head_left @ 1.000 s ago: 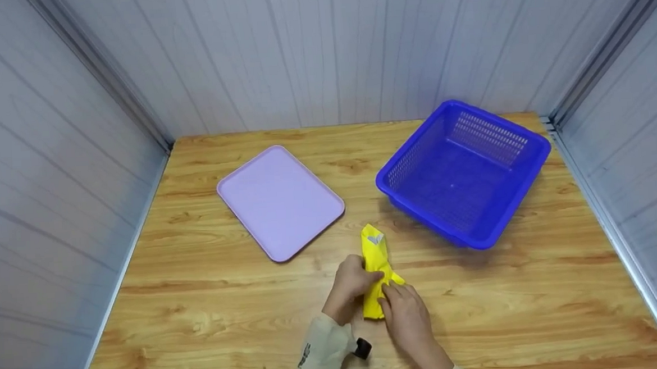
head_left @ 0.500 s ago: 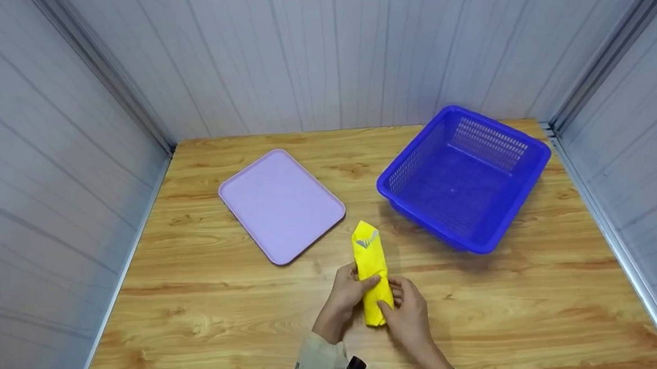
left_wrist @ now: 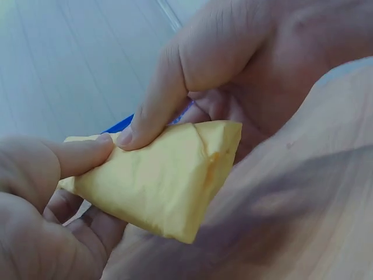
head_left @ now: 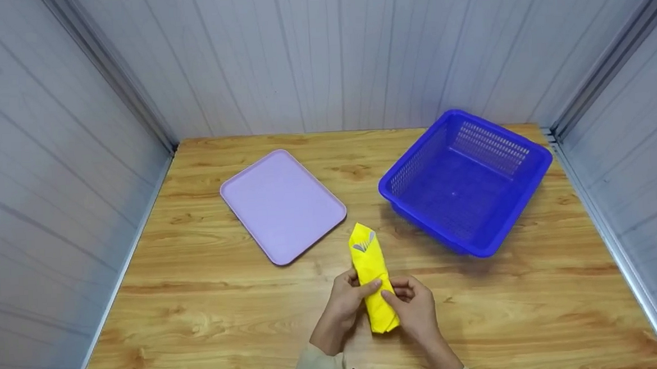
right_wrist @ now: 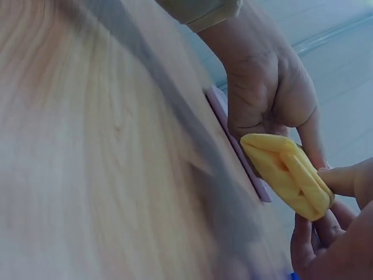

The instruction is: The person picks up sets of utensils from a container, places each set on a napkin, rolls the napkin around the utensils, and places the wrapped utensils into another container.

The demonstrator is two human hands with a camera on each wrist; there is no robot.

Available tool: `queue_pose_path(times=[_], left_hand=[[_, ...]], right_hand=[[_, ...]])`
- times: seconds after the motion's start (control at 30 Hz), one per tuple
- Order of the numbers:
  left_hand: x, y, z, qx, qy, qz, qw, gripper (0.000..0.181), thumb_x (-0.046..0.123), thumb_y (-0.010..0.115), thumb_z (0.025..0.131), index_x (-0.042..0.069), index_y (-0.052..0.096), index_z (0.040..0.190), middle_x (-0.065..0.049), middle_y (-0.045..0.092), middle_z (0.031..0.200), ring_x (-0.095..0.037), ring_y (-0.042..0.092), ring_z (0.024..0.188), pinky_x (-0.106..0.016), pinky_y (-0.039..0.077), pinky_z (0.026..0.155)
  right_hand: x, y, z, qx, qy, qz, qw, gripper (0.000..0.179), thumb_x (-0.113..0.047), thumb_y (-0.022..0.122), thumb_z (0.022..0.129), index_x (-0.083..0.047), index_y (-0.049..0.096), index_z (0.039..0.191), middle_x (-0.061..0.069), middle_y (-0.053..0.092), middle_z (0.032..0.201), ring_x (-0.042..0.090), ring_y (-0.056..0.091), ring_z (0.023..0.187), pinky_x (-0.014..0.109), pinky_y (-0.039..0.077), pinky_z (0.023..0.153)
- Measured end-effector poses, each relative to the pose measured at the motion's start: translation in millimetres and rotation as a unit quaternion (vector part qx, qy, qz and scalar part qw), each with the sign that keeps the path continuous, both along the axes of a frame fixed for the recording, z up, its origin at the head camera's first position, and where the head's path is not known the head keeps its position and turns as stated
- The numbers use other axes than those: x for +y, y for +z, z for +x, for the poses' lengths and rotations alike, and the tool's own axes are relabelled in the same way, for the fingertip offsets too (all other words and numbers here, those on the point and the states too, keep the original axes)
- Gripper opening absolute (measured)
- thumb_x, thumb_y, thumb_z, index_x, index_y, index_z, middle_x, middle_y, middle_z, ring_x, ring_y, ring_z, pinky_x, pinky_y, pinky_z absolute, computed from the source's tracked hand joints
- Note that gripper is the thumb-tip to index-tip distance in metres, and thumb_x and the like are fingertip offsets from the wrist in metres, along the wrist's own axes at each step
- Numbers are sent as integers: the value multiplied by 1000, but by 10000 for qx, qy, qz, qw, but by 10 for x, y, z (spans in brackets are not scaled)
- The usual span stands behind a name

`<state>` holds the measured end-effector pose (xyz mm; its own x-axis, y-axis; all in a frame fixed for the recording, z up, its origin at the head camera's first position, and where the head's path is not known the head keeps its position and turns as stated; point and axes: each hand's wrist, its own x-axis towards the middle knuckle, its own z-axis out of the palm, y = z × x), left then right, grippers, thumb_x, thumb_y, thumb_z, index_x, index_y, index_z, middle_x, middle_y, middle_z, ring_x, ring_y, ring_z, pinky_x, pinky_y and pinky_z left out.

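Note:
Both hands hold a long, narrow bundle of folded yellow cloth (head_left: 373, 261) near the front middle of the table. A grey print shows near its pointed far end. My left hand (head_left: 346, 299) grips it from the left, thumb on top and fingers beneath. On the other side, my right hand (head_left: 416, 309) pinches the edge of its near half between thumb and fingers. In the left wrist view the cloth (left_wrist: 157, 181) is raised off the tabletop, both thumbs pressing its upper face. The right wrist view shows the cloth's near end (right_wrist: 291, 178) with its layered folds.
A flat lilac tray (head_left: 282, 206) lies at the left, beyond the left hand. To the right stands a deep blue plastic basket (head_left: 458, 200) with slotted walls. White panels (head_left: 322, 55) enclose the wooden table (head_left: 200, 315) at the back and sides.
The cloth has come up off the table and tilted, its far end swinging left. The right hand has gone from lying over the cloth to pinching its right edge.

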<state>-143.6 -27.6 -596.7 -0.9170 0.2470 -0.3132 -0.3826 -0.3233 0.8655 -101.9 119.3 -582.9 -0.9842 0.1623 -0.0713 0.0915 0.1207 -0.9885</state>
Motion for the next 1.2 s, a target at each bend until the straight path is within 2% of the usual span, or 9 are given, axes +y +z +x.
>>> queue_pose_path(times=[0.27, 0.4, 0.5, 0.63, 0.83, 0.93, 1.03, 1.13, 1.2], left_hand=[[107, 17, 23, -86, -76, 106, 9999, 46, 2, 72, 85, -10, 54, 125, -19, 67, 109, -29, 66, 100, -39, 53, 84], [195, 189, -37, 106, -138, -151, 9997, 43, 2, 73, 85, -10, 57, 122, -18, 68, 107, -28, 66, 98, -36, 53, 84], [283, 430, -145, 133, -330, -432, 9984, 40, 7, 75, 85, -6, 61, 120, -15, 69, 104, -26, 67, 95, -36, 54, 81], [462, 793, -399, 179, -564, -634, 9962, 37, 11, 77, 84, -1, 66, 117, -12, 70, 101, -23, 67, 91, -36, 55, 77], [800, 1119, -964, 464, -1051, -694, 9909, 26, 15, 73, 88, 1, 69, 110, -12, 69, 98, -23, 68, 85, -36, 55, 74], [963, 1202, -1239, 397, -1233, -957, 9869, 28, 14, 68, 92, -1, 66, 115, -11, 69, 98, -22, 68, 85, -37, 55, 75], [1135, 1240, -1475, 321, -1141, -1625, 9796, 36, 15, 66, 92, -1, 60, 124, -7, 67, 98, -20, 67, 83, -34, 55, 73], [1302, 1207, -1666, 447, -1053, -2405, 9639, 45, 15, 66, 93, -1, 52, 133, -6, 63, 103, -18, 65, 85, -30, 54, 72], [1397, 1147, -1760, 664, -1056, -3047, 9443, 48, 13, 66, 92, 0, 48, 135, -6, 59, 107, -16, 61, 87, -27, 52, 73]], right_hand=[[87, 31, 60, -179, -109, -427, 9989, 24, 0, 71, 86, 9, 60, 106, 17, 68, 96, 22, 66, 86, 27, 54, 72], [182, 206, 47, -15, -84, -281, 9996, 31, -3, 76, 83, 8, 59, 106, 17, 69, 94, 24, 66, 85, 28, 54, 73], [286, 435, -23, 95, -113, 130, 9998, 37, -7, 83, 76, 5, 59, 103, 14, 68, 90, 24, 66, 81, 29, 55, 70], [482, 755, -260, 243, -230, 439, 9985, 37, -7, 85, 73, 2, 59, 97, 13, 67, 87, 22, 65, 78, 29, 55, 68], [829, 992, -818, 77, -434, -551, 9975, 33, 1, 79, 78, 5, 53, 98, 12, 67, 83, 19, 66, 73, 29, 55, 64], [984, 1022, -1093, -247, -592, -836, 9944, 34, -2, 77, 81, 2, 51, 102, 10, 67, 84, 18, 67, 72, 29, 55, 61], [1123, 1018, -1350, -627, -747, -663, 9930, 36, -9, 78, 82, -2, 51, 105, 11, 66, 92, 18, 67, 73, 28, 54, 61], [1238, 968, -1586, -1016, -854, -169, 9910, 38, -15, 78, 82, -4, 52, 108, 12, 60, 102, 17, 64, 77, 26, 52, 64], [1302, 908, -1720, -1287, -849, 155, 9879, 40, -17, 79, 82, -4, 52, 109, 12, 55, 106, 18, 61, 80, 28, 52, 68]])
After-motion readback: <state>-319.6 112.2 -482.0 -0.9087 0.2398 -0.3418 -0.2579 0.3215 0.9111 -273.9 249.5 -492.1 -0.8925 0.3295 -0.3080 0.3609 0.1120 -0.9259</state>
